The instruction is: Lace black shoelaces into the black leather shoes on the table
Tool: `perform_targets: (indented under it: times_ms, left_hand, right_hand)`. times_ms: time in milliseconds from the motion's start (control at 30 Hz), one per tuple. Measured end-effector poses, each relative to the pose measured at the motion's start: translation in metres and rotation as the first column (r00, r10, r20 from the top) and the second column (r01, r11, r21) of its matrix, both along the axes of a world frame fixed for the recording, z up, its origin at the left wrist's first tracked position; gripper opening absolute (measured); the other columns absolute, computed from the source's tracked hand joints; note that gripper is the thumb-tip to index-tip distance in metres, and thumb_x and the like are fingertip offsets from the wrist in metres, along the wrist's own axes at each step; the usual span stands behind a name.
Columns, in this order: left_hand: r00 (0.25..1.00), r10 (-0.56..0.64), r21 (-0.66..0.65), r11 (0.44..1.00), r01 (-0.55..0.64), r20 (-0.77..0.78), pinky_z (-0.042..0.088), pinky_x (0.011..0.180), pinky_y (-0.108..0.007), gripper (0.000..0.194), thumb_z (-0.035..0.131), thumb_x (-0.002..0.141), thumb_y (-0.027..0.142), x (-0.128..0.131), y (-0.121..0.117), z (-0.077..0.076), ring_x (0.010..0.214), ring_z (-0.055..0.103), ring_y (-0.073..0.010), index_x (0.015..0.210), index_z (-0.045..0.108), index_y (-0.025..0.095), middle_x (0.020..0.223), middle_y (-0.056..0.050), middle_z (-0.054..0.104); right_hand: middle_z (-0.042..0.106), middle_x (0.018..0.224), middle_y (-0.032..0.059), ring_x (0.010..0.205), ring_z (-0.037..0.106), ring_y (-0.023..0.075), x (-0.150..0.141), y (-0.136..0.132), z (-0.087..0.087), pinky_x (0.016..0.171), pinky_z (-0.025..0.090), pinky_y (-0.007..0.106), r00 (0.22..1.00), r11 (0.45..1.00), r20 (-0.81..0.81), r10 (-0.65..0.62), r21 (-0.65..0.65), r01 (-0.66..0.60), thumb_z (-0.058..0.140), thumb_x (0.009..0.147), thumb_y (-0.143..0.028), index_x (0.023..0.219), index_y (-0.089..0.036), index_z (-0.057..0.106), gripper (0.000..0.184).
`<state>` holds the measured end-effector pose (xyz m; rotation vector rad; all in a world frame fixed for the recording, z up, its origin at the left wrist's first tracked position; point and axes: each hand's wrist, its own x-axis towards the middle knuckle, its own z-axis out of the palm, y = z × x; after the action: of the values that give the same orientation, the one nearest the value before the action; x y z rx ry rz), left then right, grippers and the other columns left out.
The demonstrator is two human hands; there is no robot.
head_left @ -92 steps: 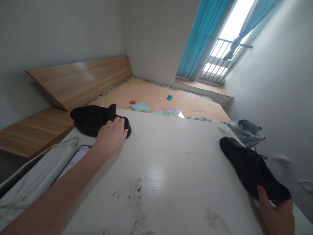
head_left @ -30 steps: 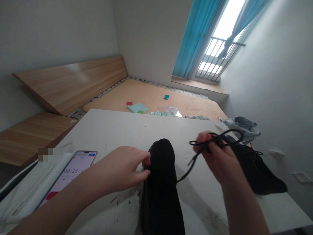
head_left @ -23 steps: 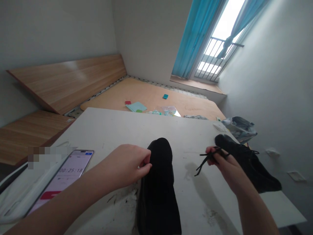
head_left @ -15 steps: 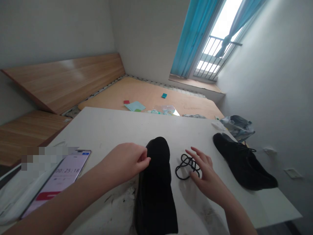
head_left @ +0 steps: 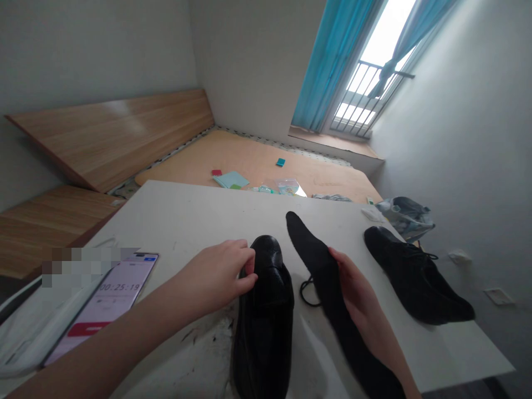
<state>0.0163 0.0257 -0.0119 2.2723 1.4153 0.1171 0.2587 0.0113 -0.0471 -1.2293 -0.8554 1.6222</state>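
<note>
A black shoe (head_left: 241, 354) stands on the white table in front of me, its glossy far end and dark inside showing. My left hand (head_left: 233, 269) has its fingers curled and its thumb bent against the left side of the shoe's far end; the fingertips are partly hidden. To the right, my right hand (head_left: 359, 299) grips a long black insole (head_left: 324, 266) along its right edge, fingers behind it. The insole is held tilted, above the table and apart from the shoe. Behind it lies a black shoelace (head_left: 306, 293), mostly covered from view.
A second black shoe (head_left: 409, 277), laced, sits at the table's right side. A phone (head_left: 110, 293) with a running timer lies at left beside a white plastic-looking item (head_left: 54, 321). Beyond the white table (head_left: 187, 210) is a bed surface (head_left: 245, 149) with small packets.
My right hand has gone from the loose shoelace to the insole and lifted it off the shoe to the right. The left hand has stayed at the shoe's far end.
</note>
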Motion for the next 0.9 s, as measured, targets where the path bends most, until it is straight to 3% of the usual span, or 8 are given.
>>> perform_targets:
  times_ms: [67, 167, 267, 367, 500, 600, 800, 900]
  left_hand:
    - [0.998, -0.059, 0.088, 0.995, 0.055, 0.039, 0.043, 0.077, -0.034, 0.005, 0.056, 0.080, 0.023, 0.003, -0.003, -0.002, 0.095, 0.057, -0.0237, 0.083, 0.058, 0.021, 0.100, -0.005, 0.061]
    - [0.985, -0.155, 0.120, 0.982, 0.145, 0.080, 0.045, 0.085, -0.038, 0.024, 0.062, 0.074, 0.023, 0.010, -0.009, -0.008, 0.101, 0.056, -0.0258, 0.097, 0.056, 0.021, 0.108, -0.006, 0.060]
    - [0.974, -0.218, 0.132, 0.969, 0.209, 0.056, 0.046, 0.091, -0.044, 0.046, 0.068, 0.070, 0.027, 0.018, -0.016, -0.016, 0.107, 0.055, -0.0302, 0.114, 0.055, 0.017, 0.118, -0.011, 0.059]
    - [0.975, -0.224, 0.179, 0.959, 0.221, -0.002, 0.048, 0.089, -0.047, 0.048, 0.068, 0.073, 0.027, 0.024, -0.018, -0.021, 0.105, 0.057, -0.0323, 0.119, 0.057, 0.016, 0.121, -0.013, 0.060]
    - [0.958, -0.287, 0.212, 0.936, 0.281, -0.001, 0.050, 0.085, -0.044, 0.023, 0.060, 0.084, 0.026, 0.028, -0.015, -0.020, 0.098, 0.061, -0.0286, 0.106, 0.067, 0.021, 0.110, -0.007, 0.068]
    - [0.954, -0.298, 0.277, 0.919, 0.281, 0.021, 0.048, 0.091, -0.043, 0.020, 0.055, 0.090, 0.024, 0.031, -0.011, -0.022, 0.102, 0.061, -0.0277, 0.104, 0.068, 0.020, 0.108, -0.007, 0.070]
    - [0.958, -0.287, 0.308, 0.910, 0.277, -0.015, 0.051, 0.081, -0.036, 0.031, 0.037, 0.099, 0.021, 0.033, -0.012, -0.025, 0.089, 0.067, -0.0228, 0.099, 0.067, 0.017, 0.097, -0.009, 0.072]
    - [0.967, -0.243, 0.302, 0.919, 0.255, -0.077, 0.050, 0.069, -0.033, 0.032, 0.035, 0.099, 0.022, 0.032, -0.014, -0.020, 0.076, 0.068, -0.0223, 0.092, 0.066, 0.017, 0.089, -0.008, 0.070]
  right_hand:
    - [0.063, 0.072, -0.0006, 0.061, 0.058, 0.0150, 0.002, -0.001, -0.009, 0.057, 0.049, 0.026, 0.999, 1.000, 0.045, 0.018, 0.003, -0.018, 0.067, 0.081, -0.045, 0.084, -0.021, 0.062, 0.025]
    - [0.049, 0.055, -0.0068, 0.047, 0.044, 0.0091, -0.005, -0.003, -0.031, 0.045, 0.036, 0.020, 0.982, 0.995, 0.186, 0.031, 0.088, -0.048, 0.074, 0.077, -0.047, 0.075, -0.020, 0.055, 0.034]
    - [0.044, 0.054, -0.0103, 0.046, 0.039, 0.0076, -0.014, -0.006, -0.045, 0.045, 0.029, 0.018, 0.976, 0.989, 0.218, -0.006, 0.145, -0.026, 0.075, 0.077, -0.048, 0.086, -0.022, 0.052, 0.037]
    - [0.049, 0.067, -0.0066, 0.055, 0.044, 0.0096, -0.016, -0.013, -0.042, 0.050, 0.035, 0.021, 0.949, 0.970, 0.314, 0.011, 0.228, -0.087, 0.070, 0.081, -0.049, 0.088, -0.022, 0.052, 0.033]
    - [0.052, 0.082, -0.0001, 0.075, 0.051, 0.0149, -0.014, -0.026, -0.026, 0.064, 0.045, 0.026, 0.864, 0.912, 0.487, 0.132, 0.282, -0.298, 0.054, 0.091, -0.051, 0.085, -0.021, 0.053, 0.031]
    - [0.055, 0.098, 0.0034, 0.093, 0.056, 0.0189, -0.016, -0.033, -0.019, 0.077, 0.049, 0.029, 0.825, 0.873, 0.541, 0.164, 0.309, -0.377, 0.060, 0.087, -0.046, 0.094, -0.022, 0.054, 0.027]
    - [0.063, 0.108, 0.0046, 0.104, 0.059, 0.0244, -0.016, -0.034, -0.019, 0.091, 0.048, 0.038, 0.830, 0.932, 0.543, 0.129, 0.218, -0.288, 0.064, 0.084, -0.039, 0.115, -0.025, 0.058, 0.035]
    - [0.064, 0.110, 0.0043, 0.104, 0.058, 0.0254, -0.009, -0.034, -0.019, 0.090, 0.047, 0.038, 0.820, 0.945, 0.558, 0.131, 0.180, -0.274, 0.065, 0.082, -0.042, 0.111, -0.025, 0.059, 0.035]
